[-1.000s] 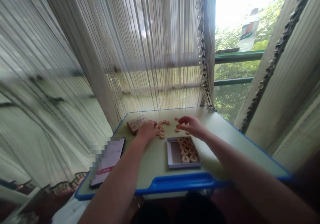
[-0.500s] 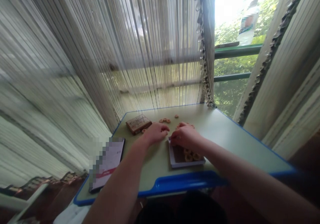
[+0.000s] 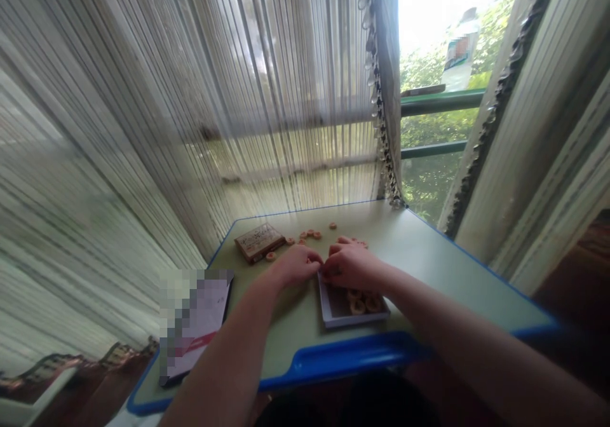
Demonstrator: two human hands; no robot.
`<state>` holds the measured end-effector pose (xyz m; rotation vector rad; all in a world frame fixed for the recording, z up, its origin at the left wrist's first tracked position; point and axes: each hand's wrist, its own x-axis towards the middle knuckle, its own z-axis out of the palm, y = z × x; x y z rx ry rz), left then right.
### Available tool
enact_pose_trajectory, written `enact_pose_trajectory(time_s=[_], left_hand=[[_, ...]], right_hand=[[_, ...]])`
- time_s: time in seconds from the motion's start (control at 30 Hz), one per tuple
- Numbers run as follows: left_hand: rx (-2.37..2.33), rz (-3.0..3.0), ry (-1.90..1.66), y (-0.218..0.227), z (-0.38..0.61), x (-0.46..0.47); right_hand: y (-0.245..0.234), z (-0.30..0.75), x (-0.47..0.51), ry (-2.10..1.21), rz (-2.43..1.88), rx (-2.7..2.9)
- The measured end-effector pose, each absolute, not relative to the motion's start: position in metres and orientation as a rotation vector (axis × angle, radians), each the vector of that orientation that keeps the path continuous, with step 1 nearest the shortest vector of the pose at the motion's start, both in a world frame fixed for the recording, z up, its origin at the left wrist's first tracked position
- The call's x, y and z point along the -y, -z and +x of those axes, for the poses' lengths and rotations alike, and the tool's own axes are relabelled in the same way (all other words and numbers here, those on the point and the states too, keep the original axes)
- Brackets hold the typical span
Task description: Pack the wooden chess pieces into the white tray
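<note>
Left hand (image 3: 299,265) and right hand (image 3: 353,265) half-curl at the far-left corner of the tray (image 3: 326,307), hold hidden from me; a knocking wrist could jolt the discs (image 3: 373,303)

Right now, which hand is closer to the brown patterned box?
The left. The left hand is just to the right of the brown patterned box, while the right hand is farther right, over the far side of the open tray.

Sheer striped curtains (image 3: 295,84) hang beyond a pale, blue-edged table (image 3: 424,249) and part around a bright, green-railed window (image 3: 431,128).
</note>
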<state>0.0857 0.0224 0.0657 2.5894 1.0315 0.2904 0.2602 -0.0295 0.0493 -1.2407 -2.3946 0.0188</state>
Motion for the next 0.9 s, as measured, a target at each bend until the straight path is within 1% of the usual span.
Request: enact_pose_trajectory(time_s=[0.5, 0.7, 0.8, 0.9], left_hand=[[-1.051, 2.611, -0.288, -0.067, 0.086, -0.025], [-1.353, 2.669, -0.462, -0.068, 0.080, -0.030], [-1.541, 2.706, -0.629, -0.066, 0.079, -0.033], [-1.593, 2.789, -0.738, -0.060, 0.084, -0.036]], right_hand=[[-0.049, 0.256, 0.028, 0.003, -1.234, 2.400], [-0.047, 0.258, 0.027, 0.003, -1.185, 2.402], [-0.047, 0.259, 0.026, -0.006, -1.181, 2.392], [-0.049, 0.261, 0.025, -0.007, -1.197, 2.373]])
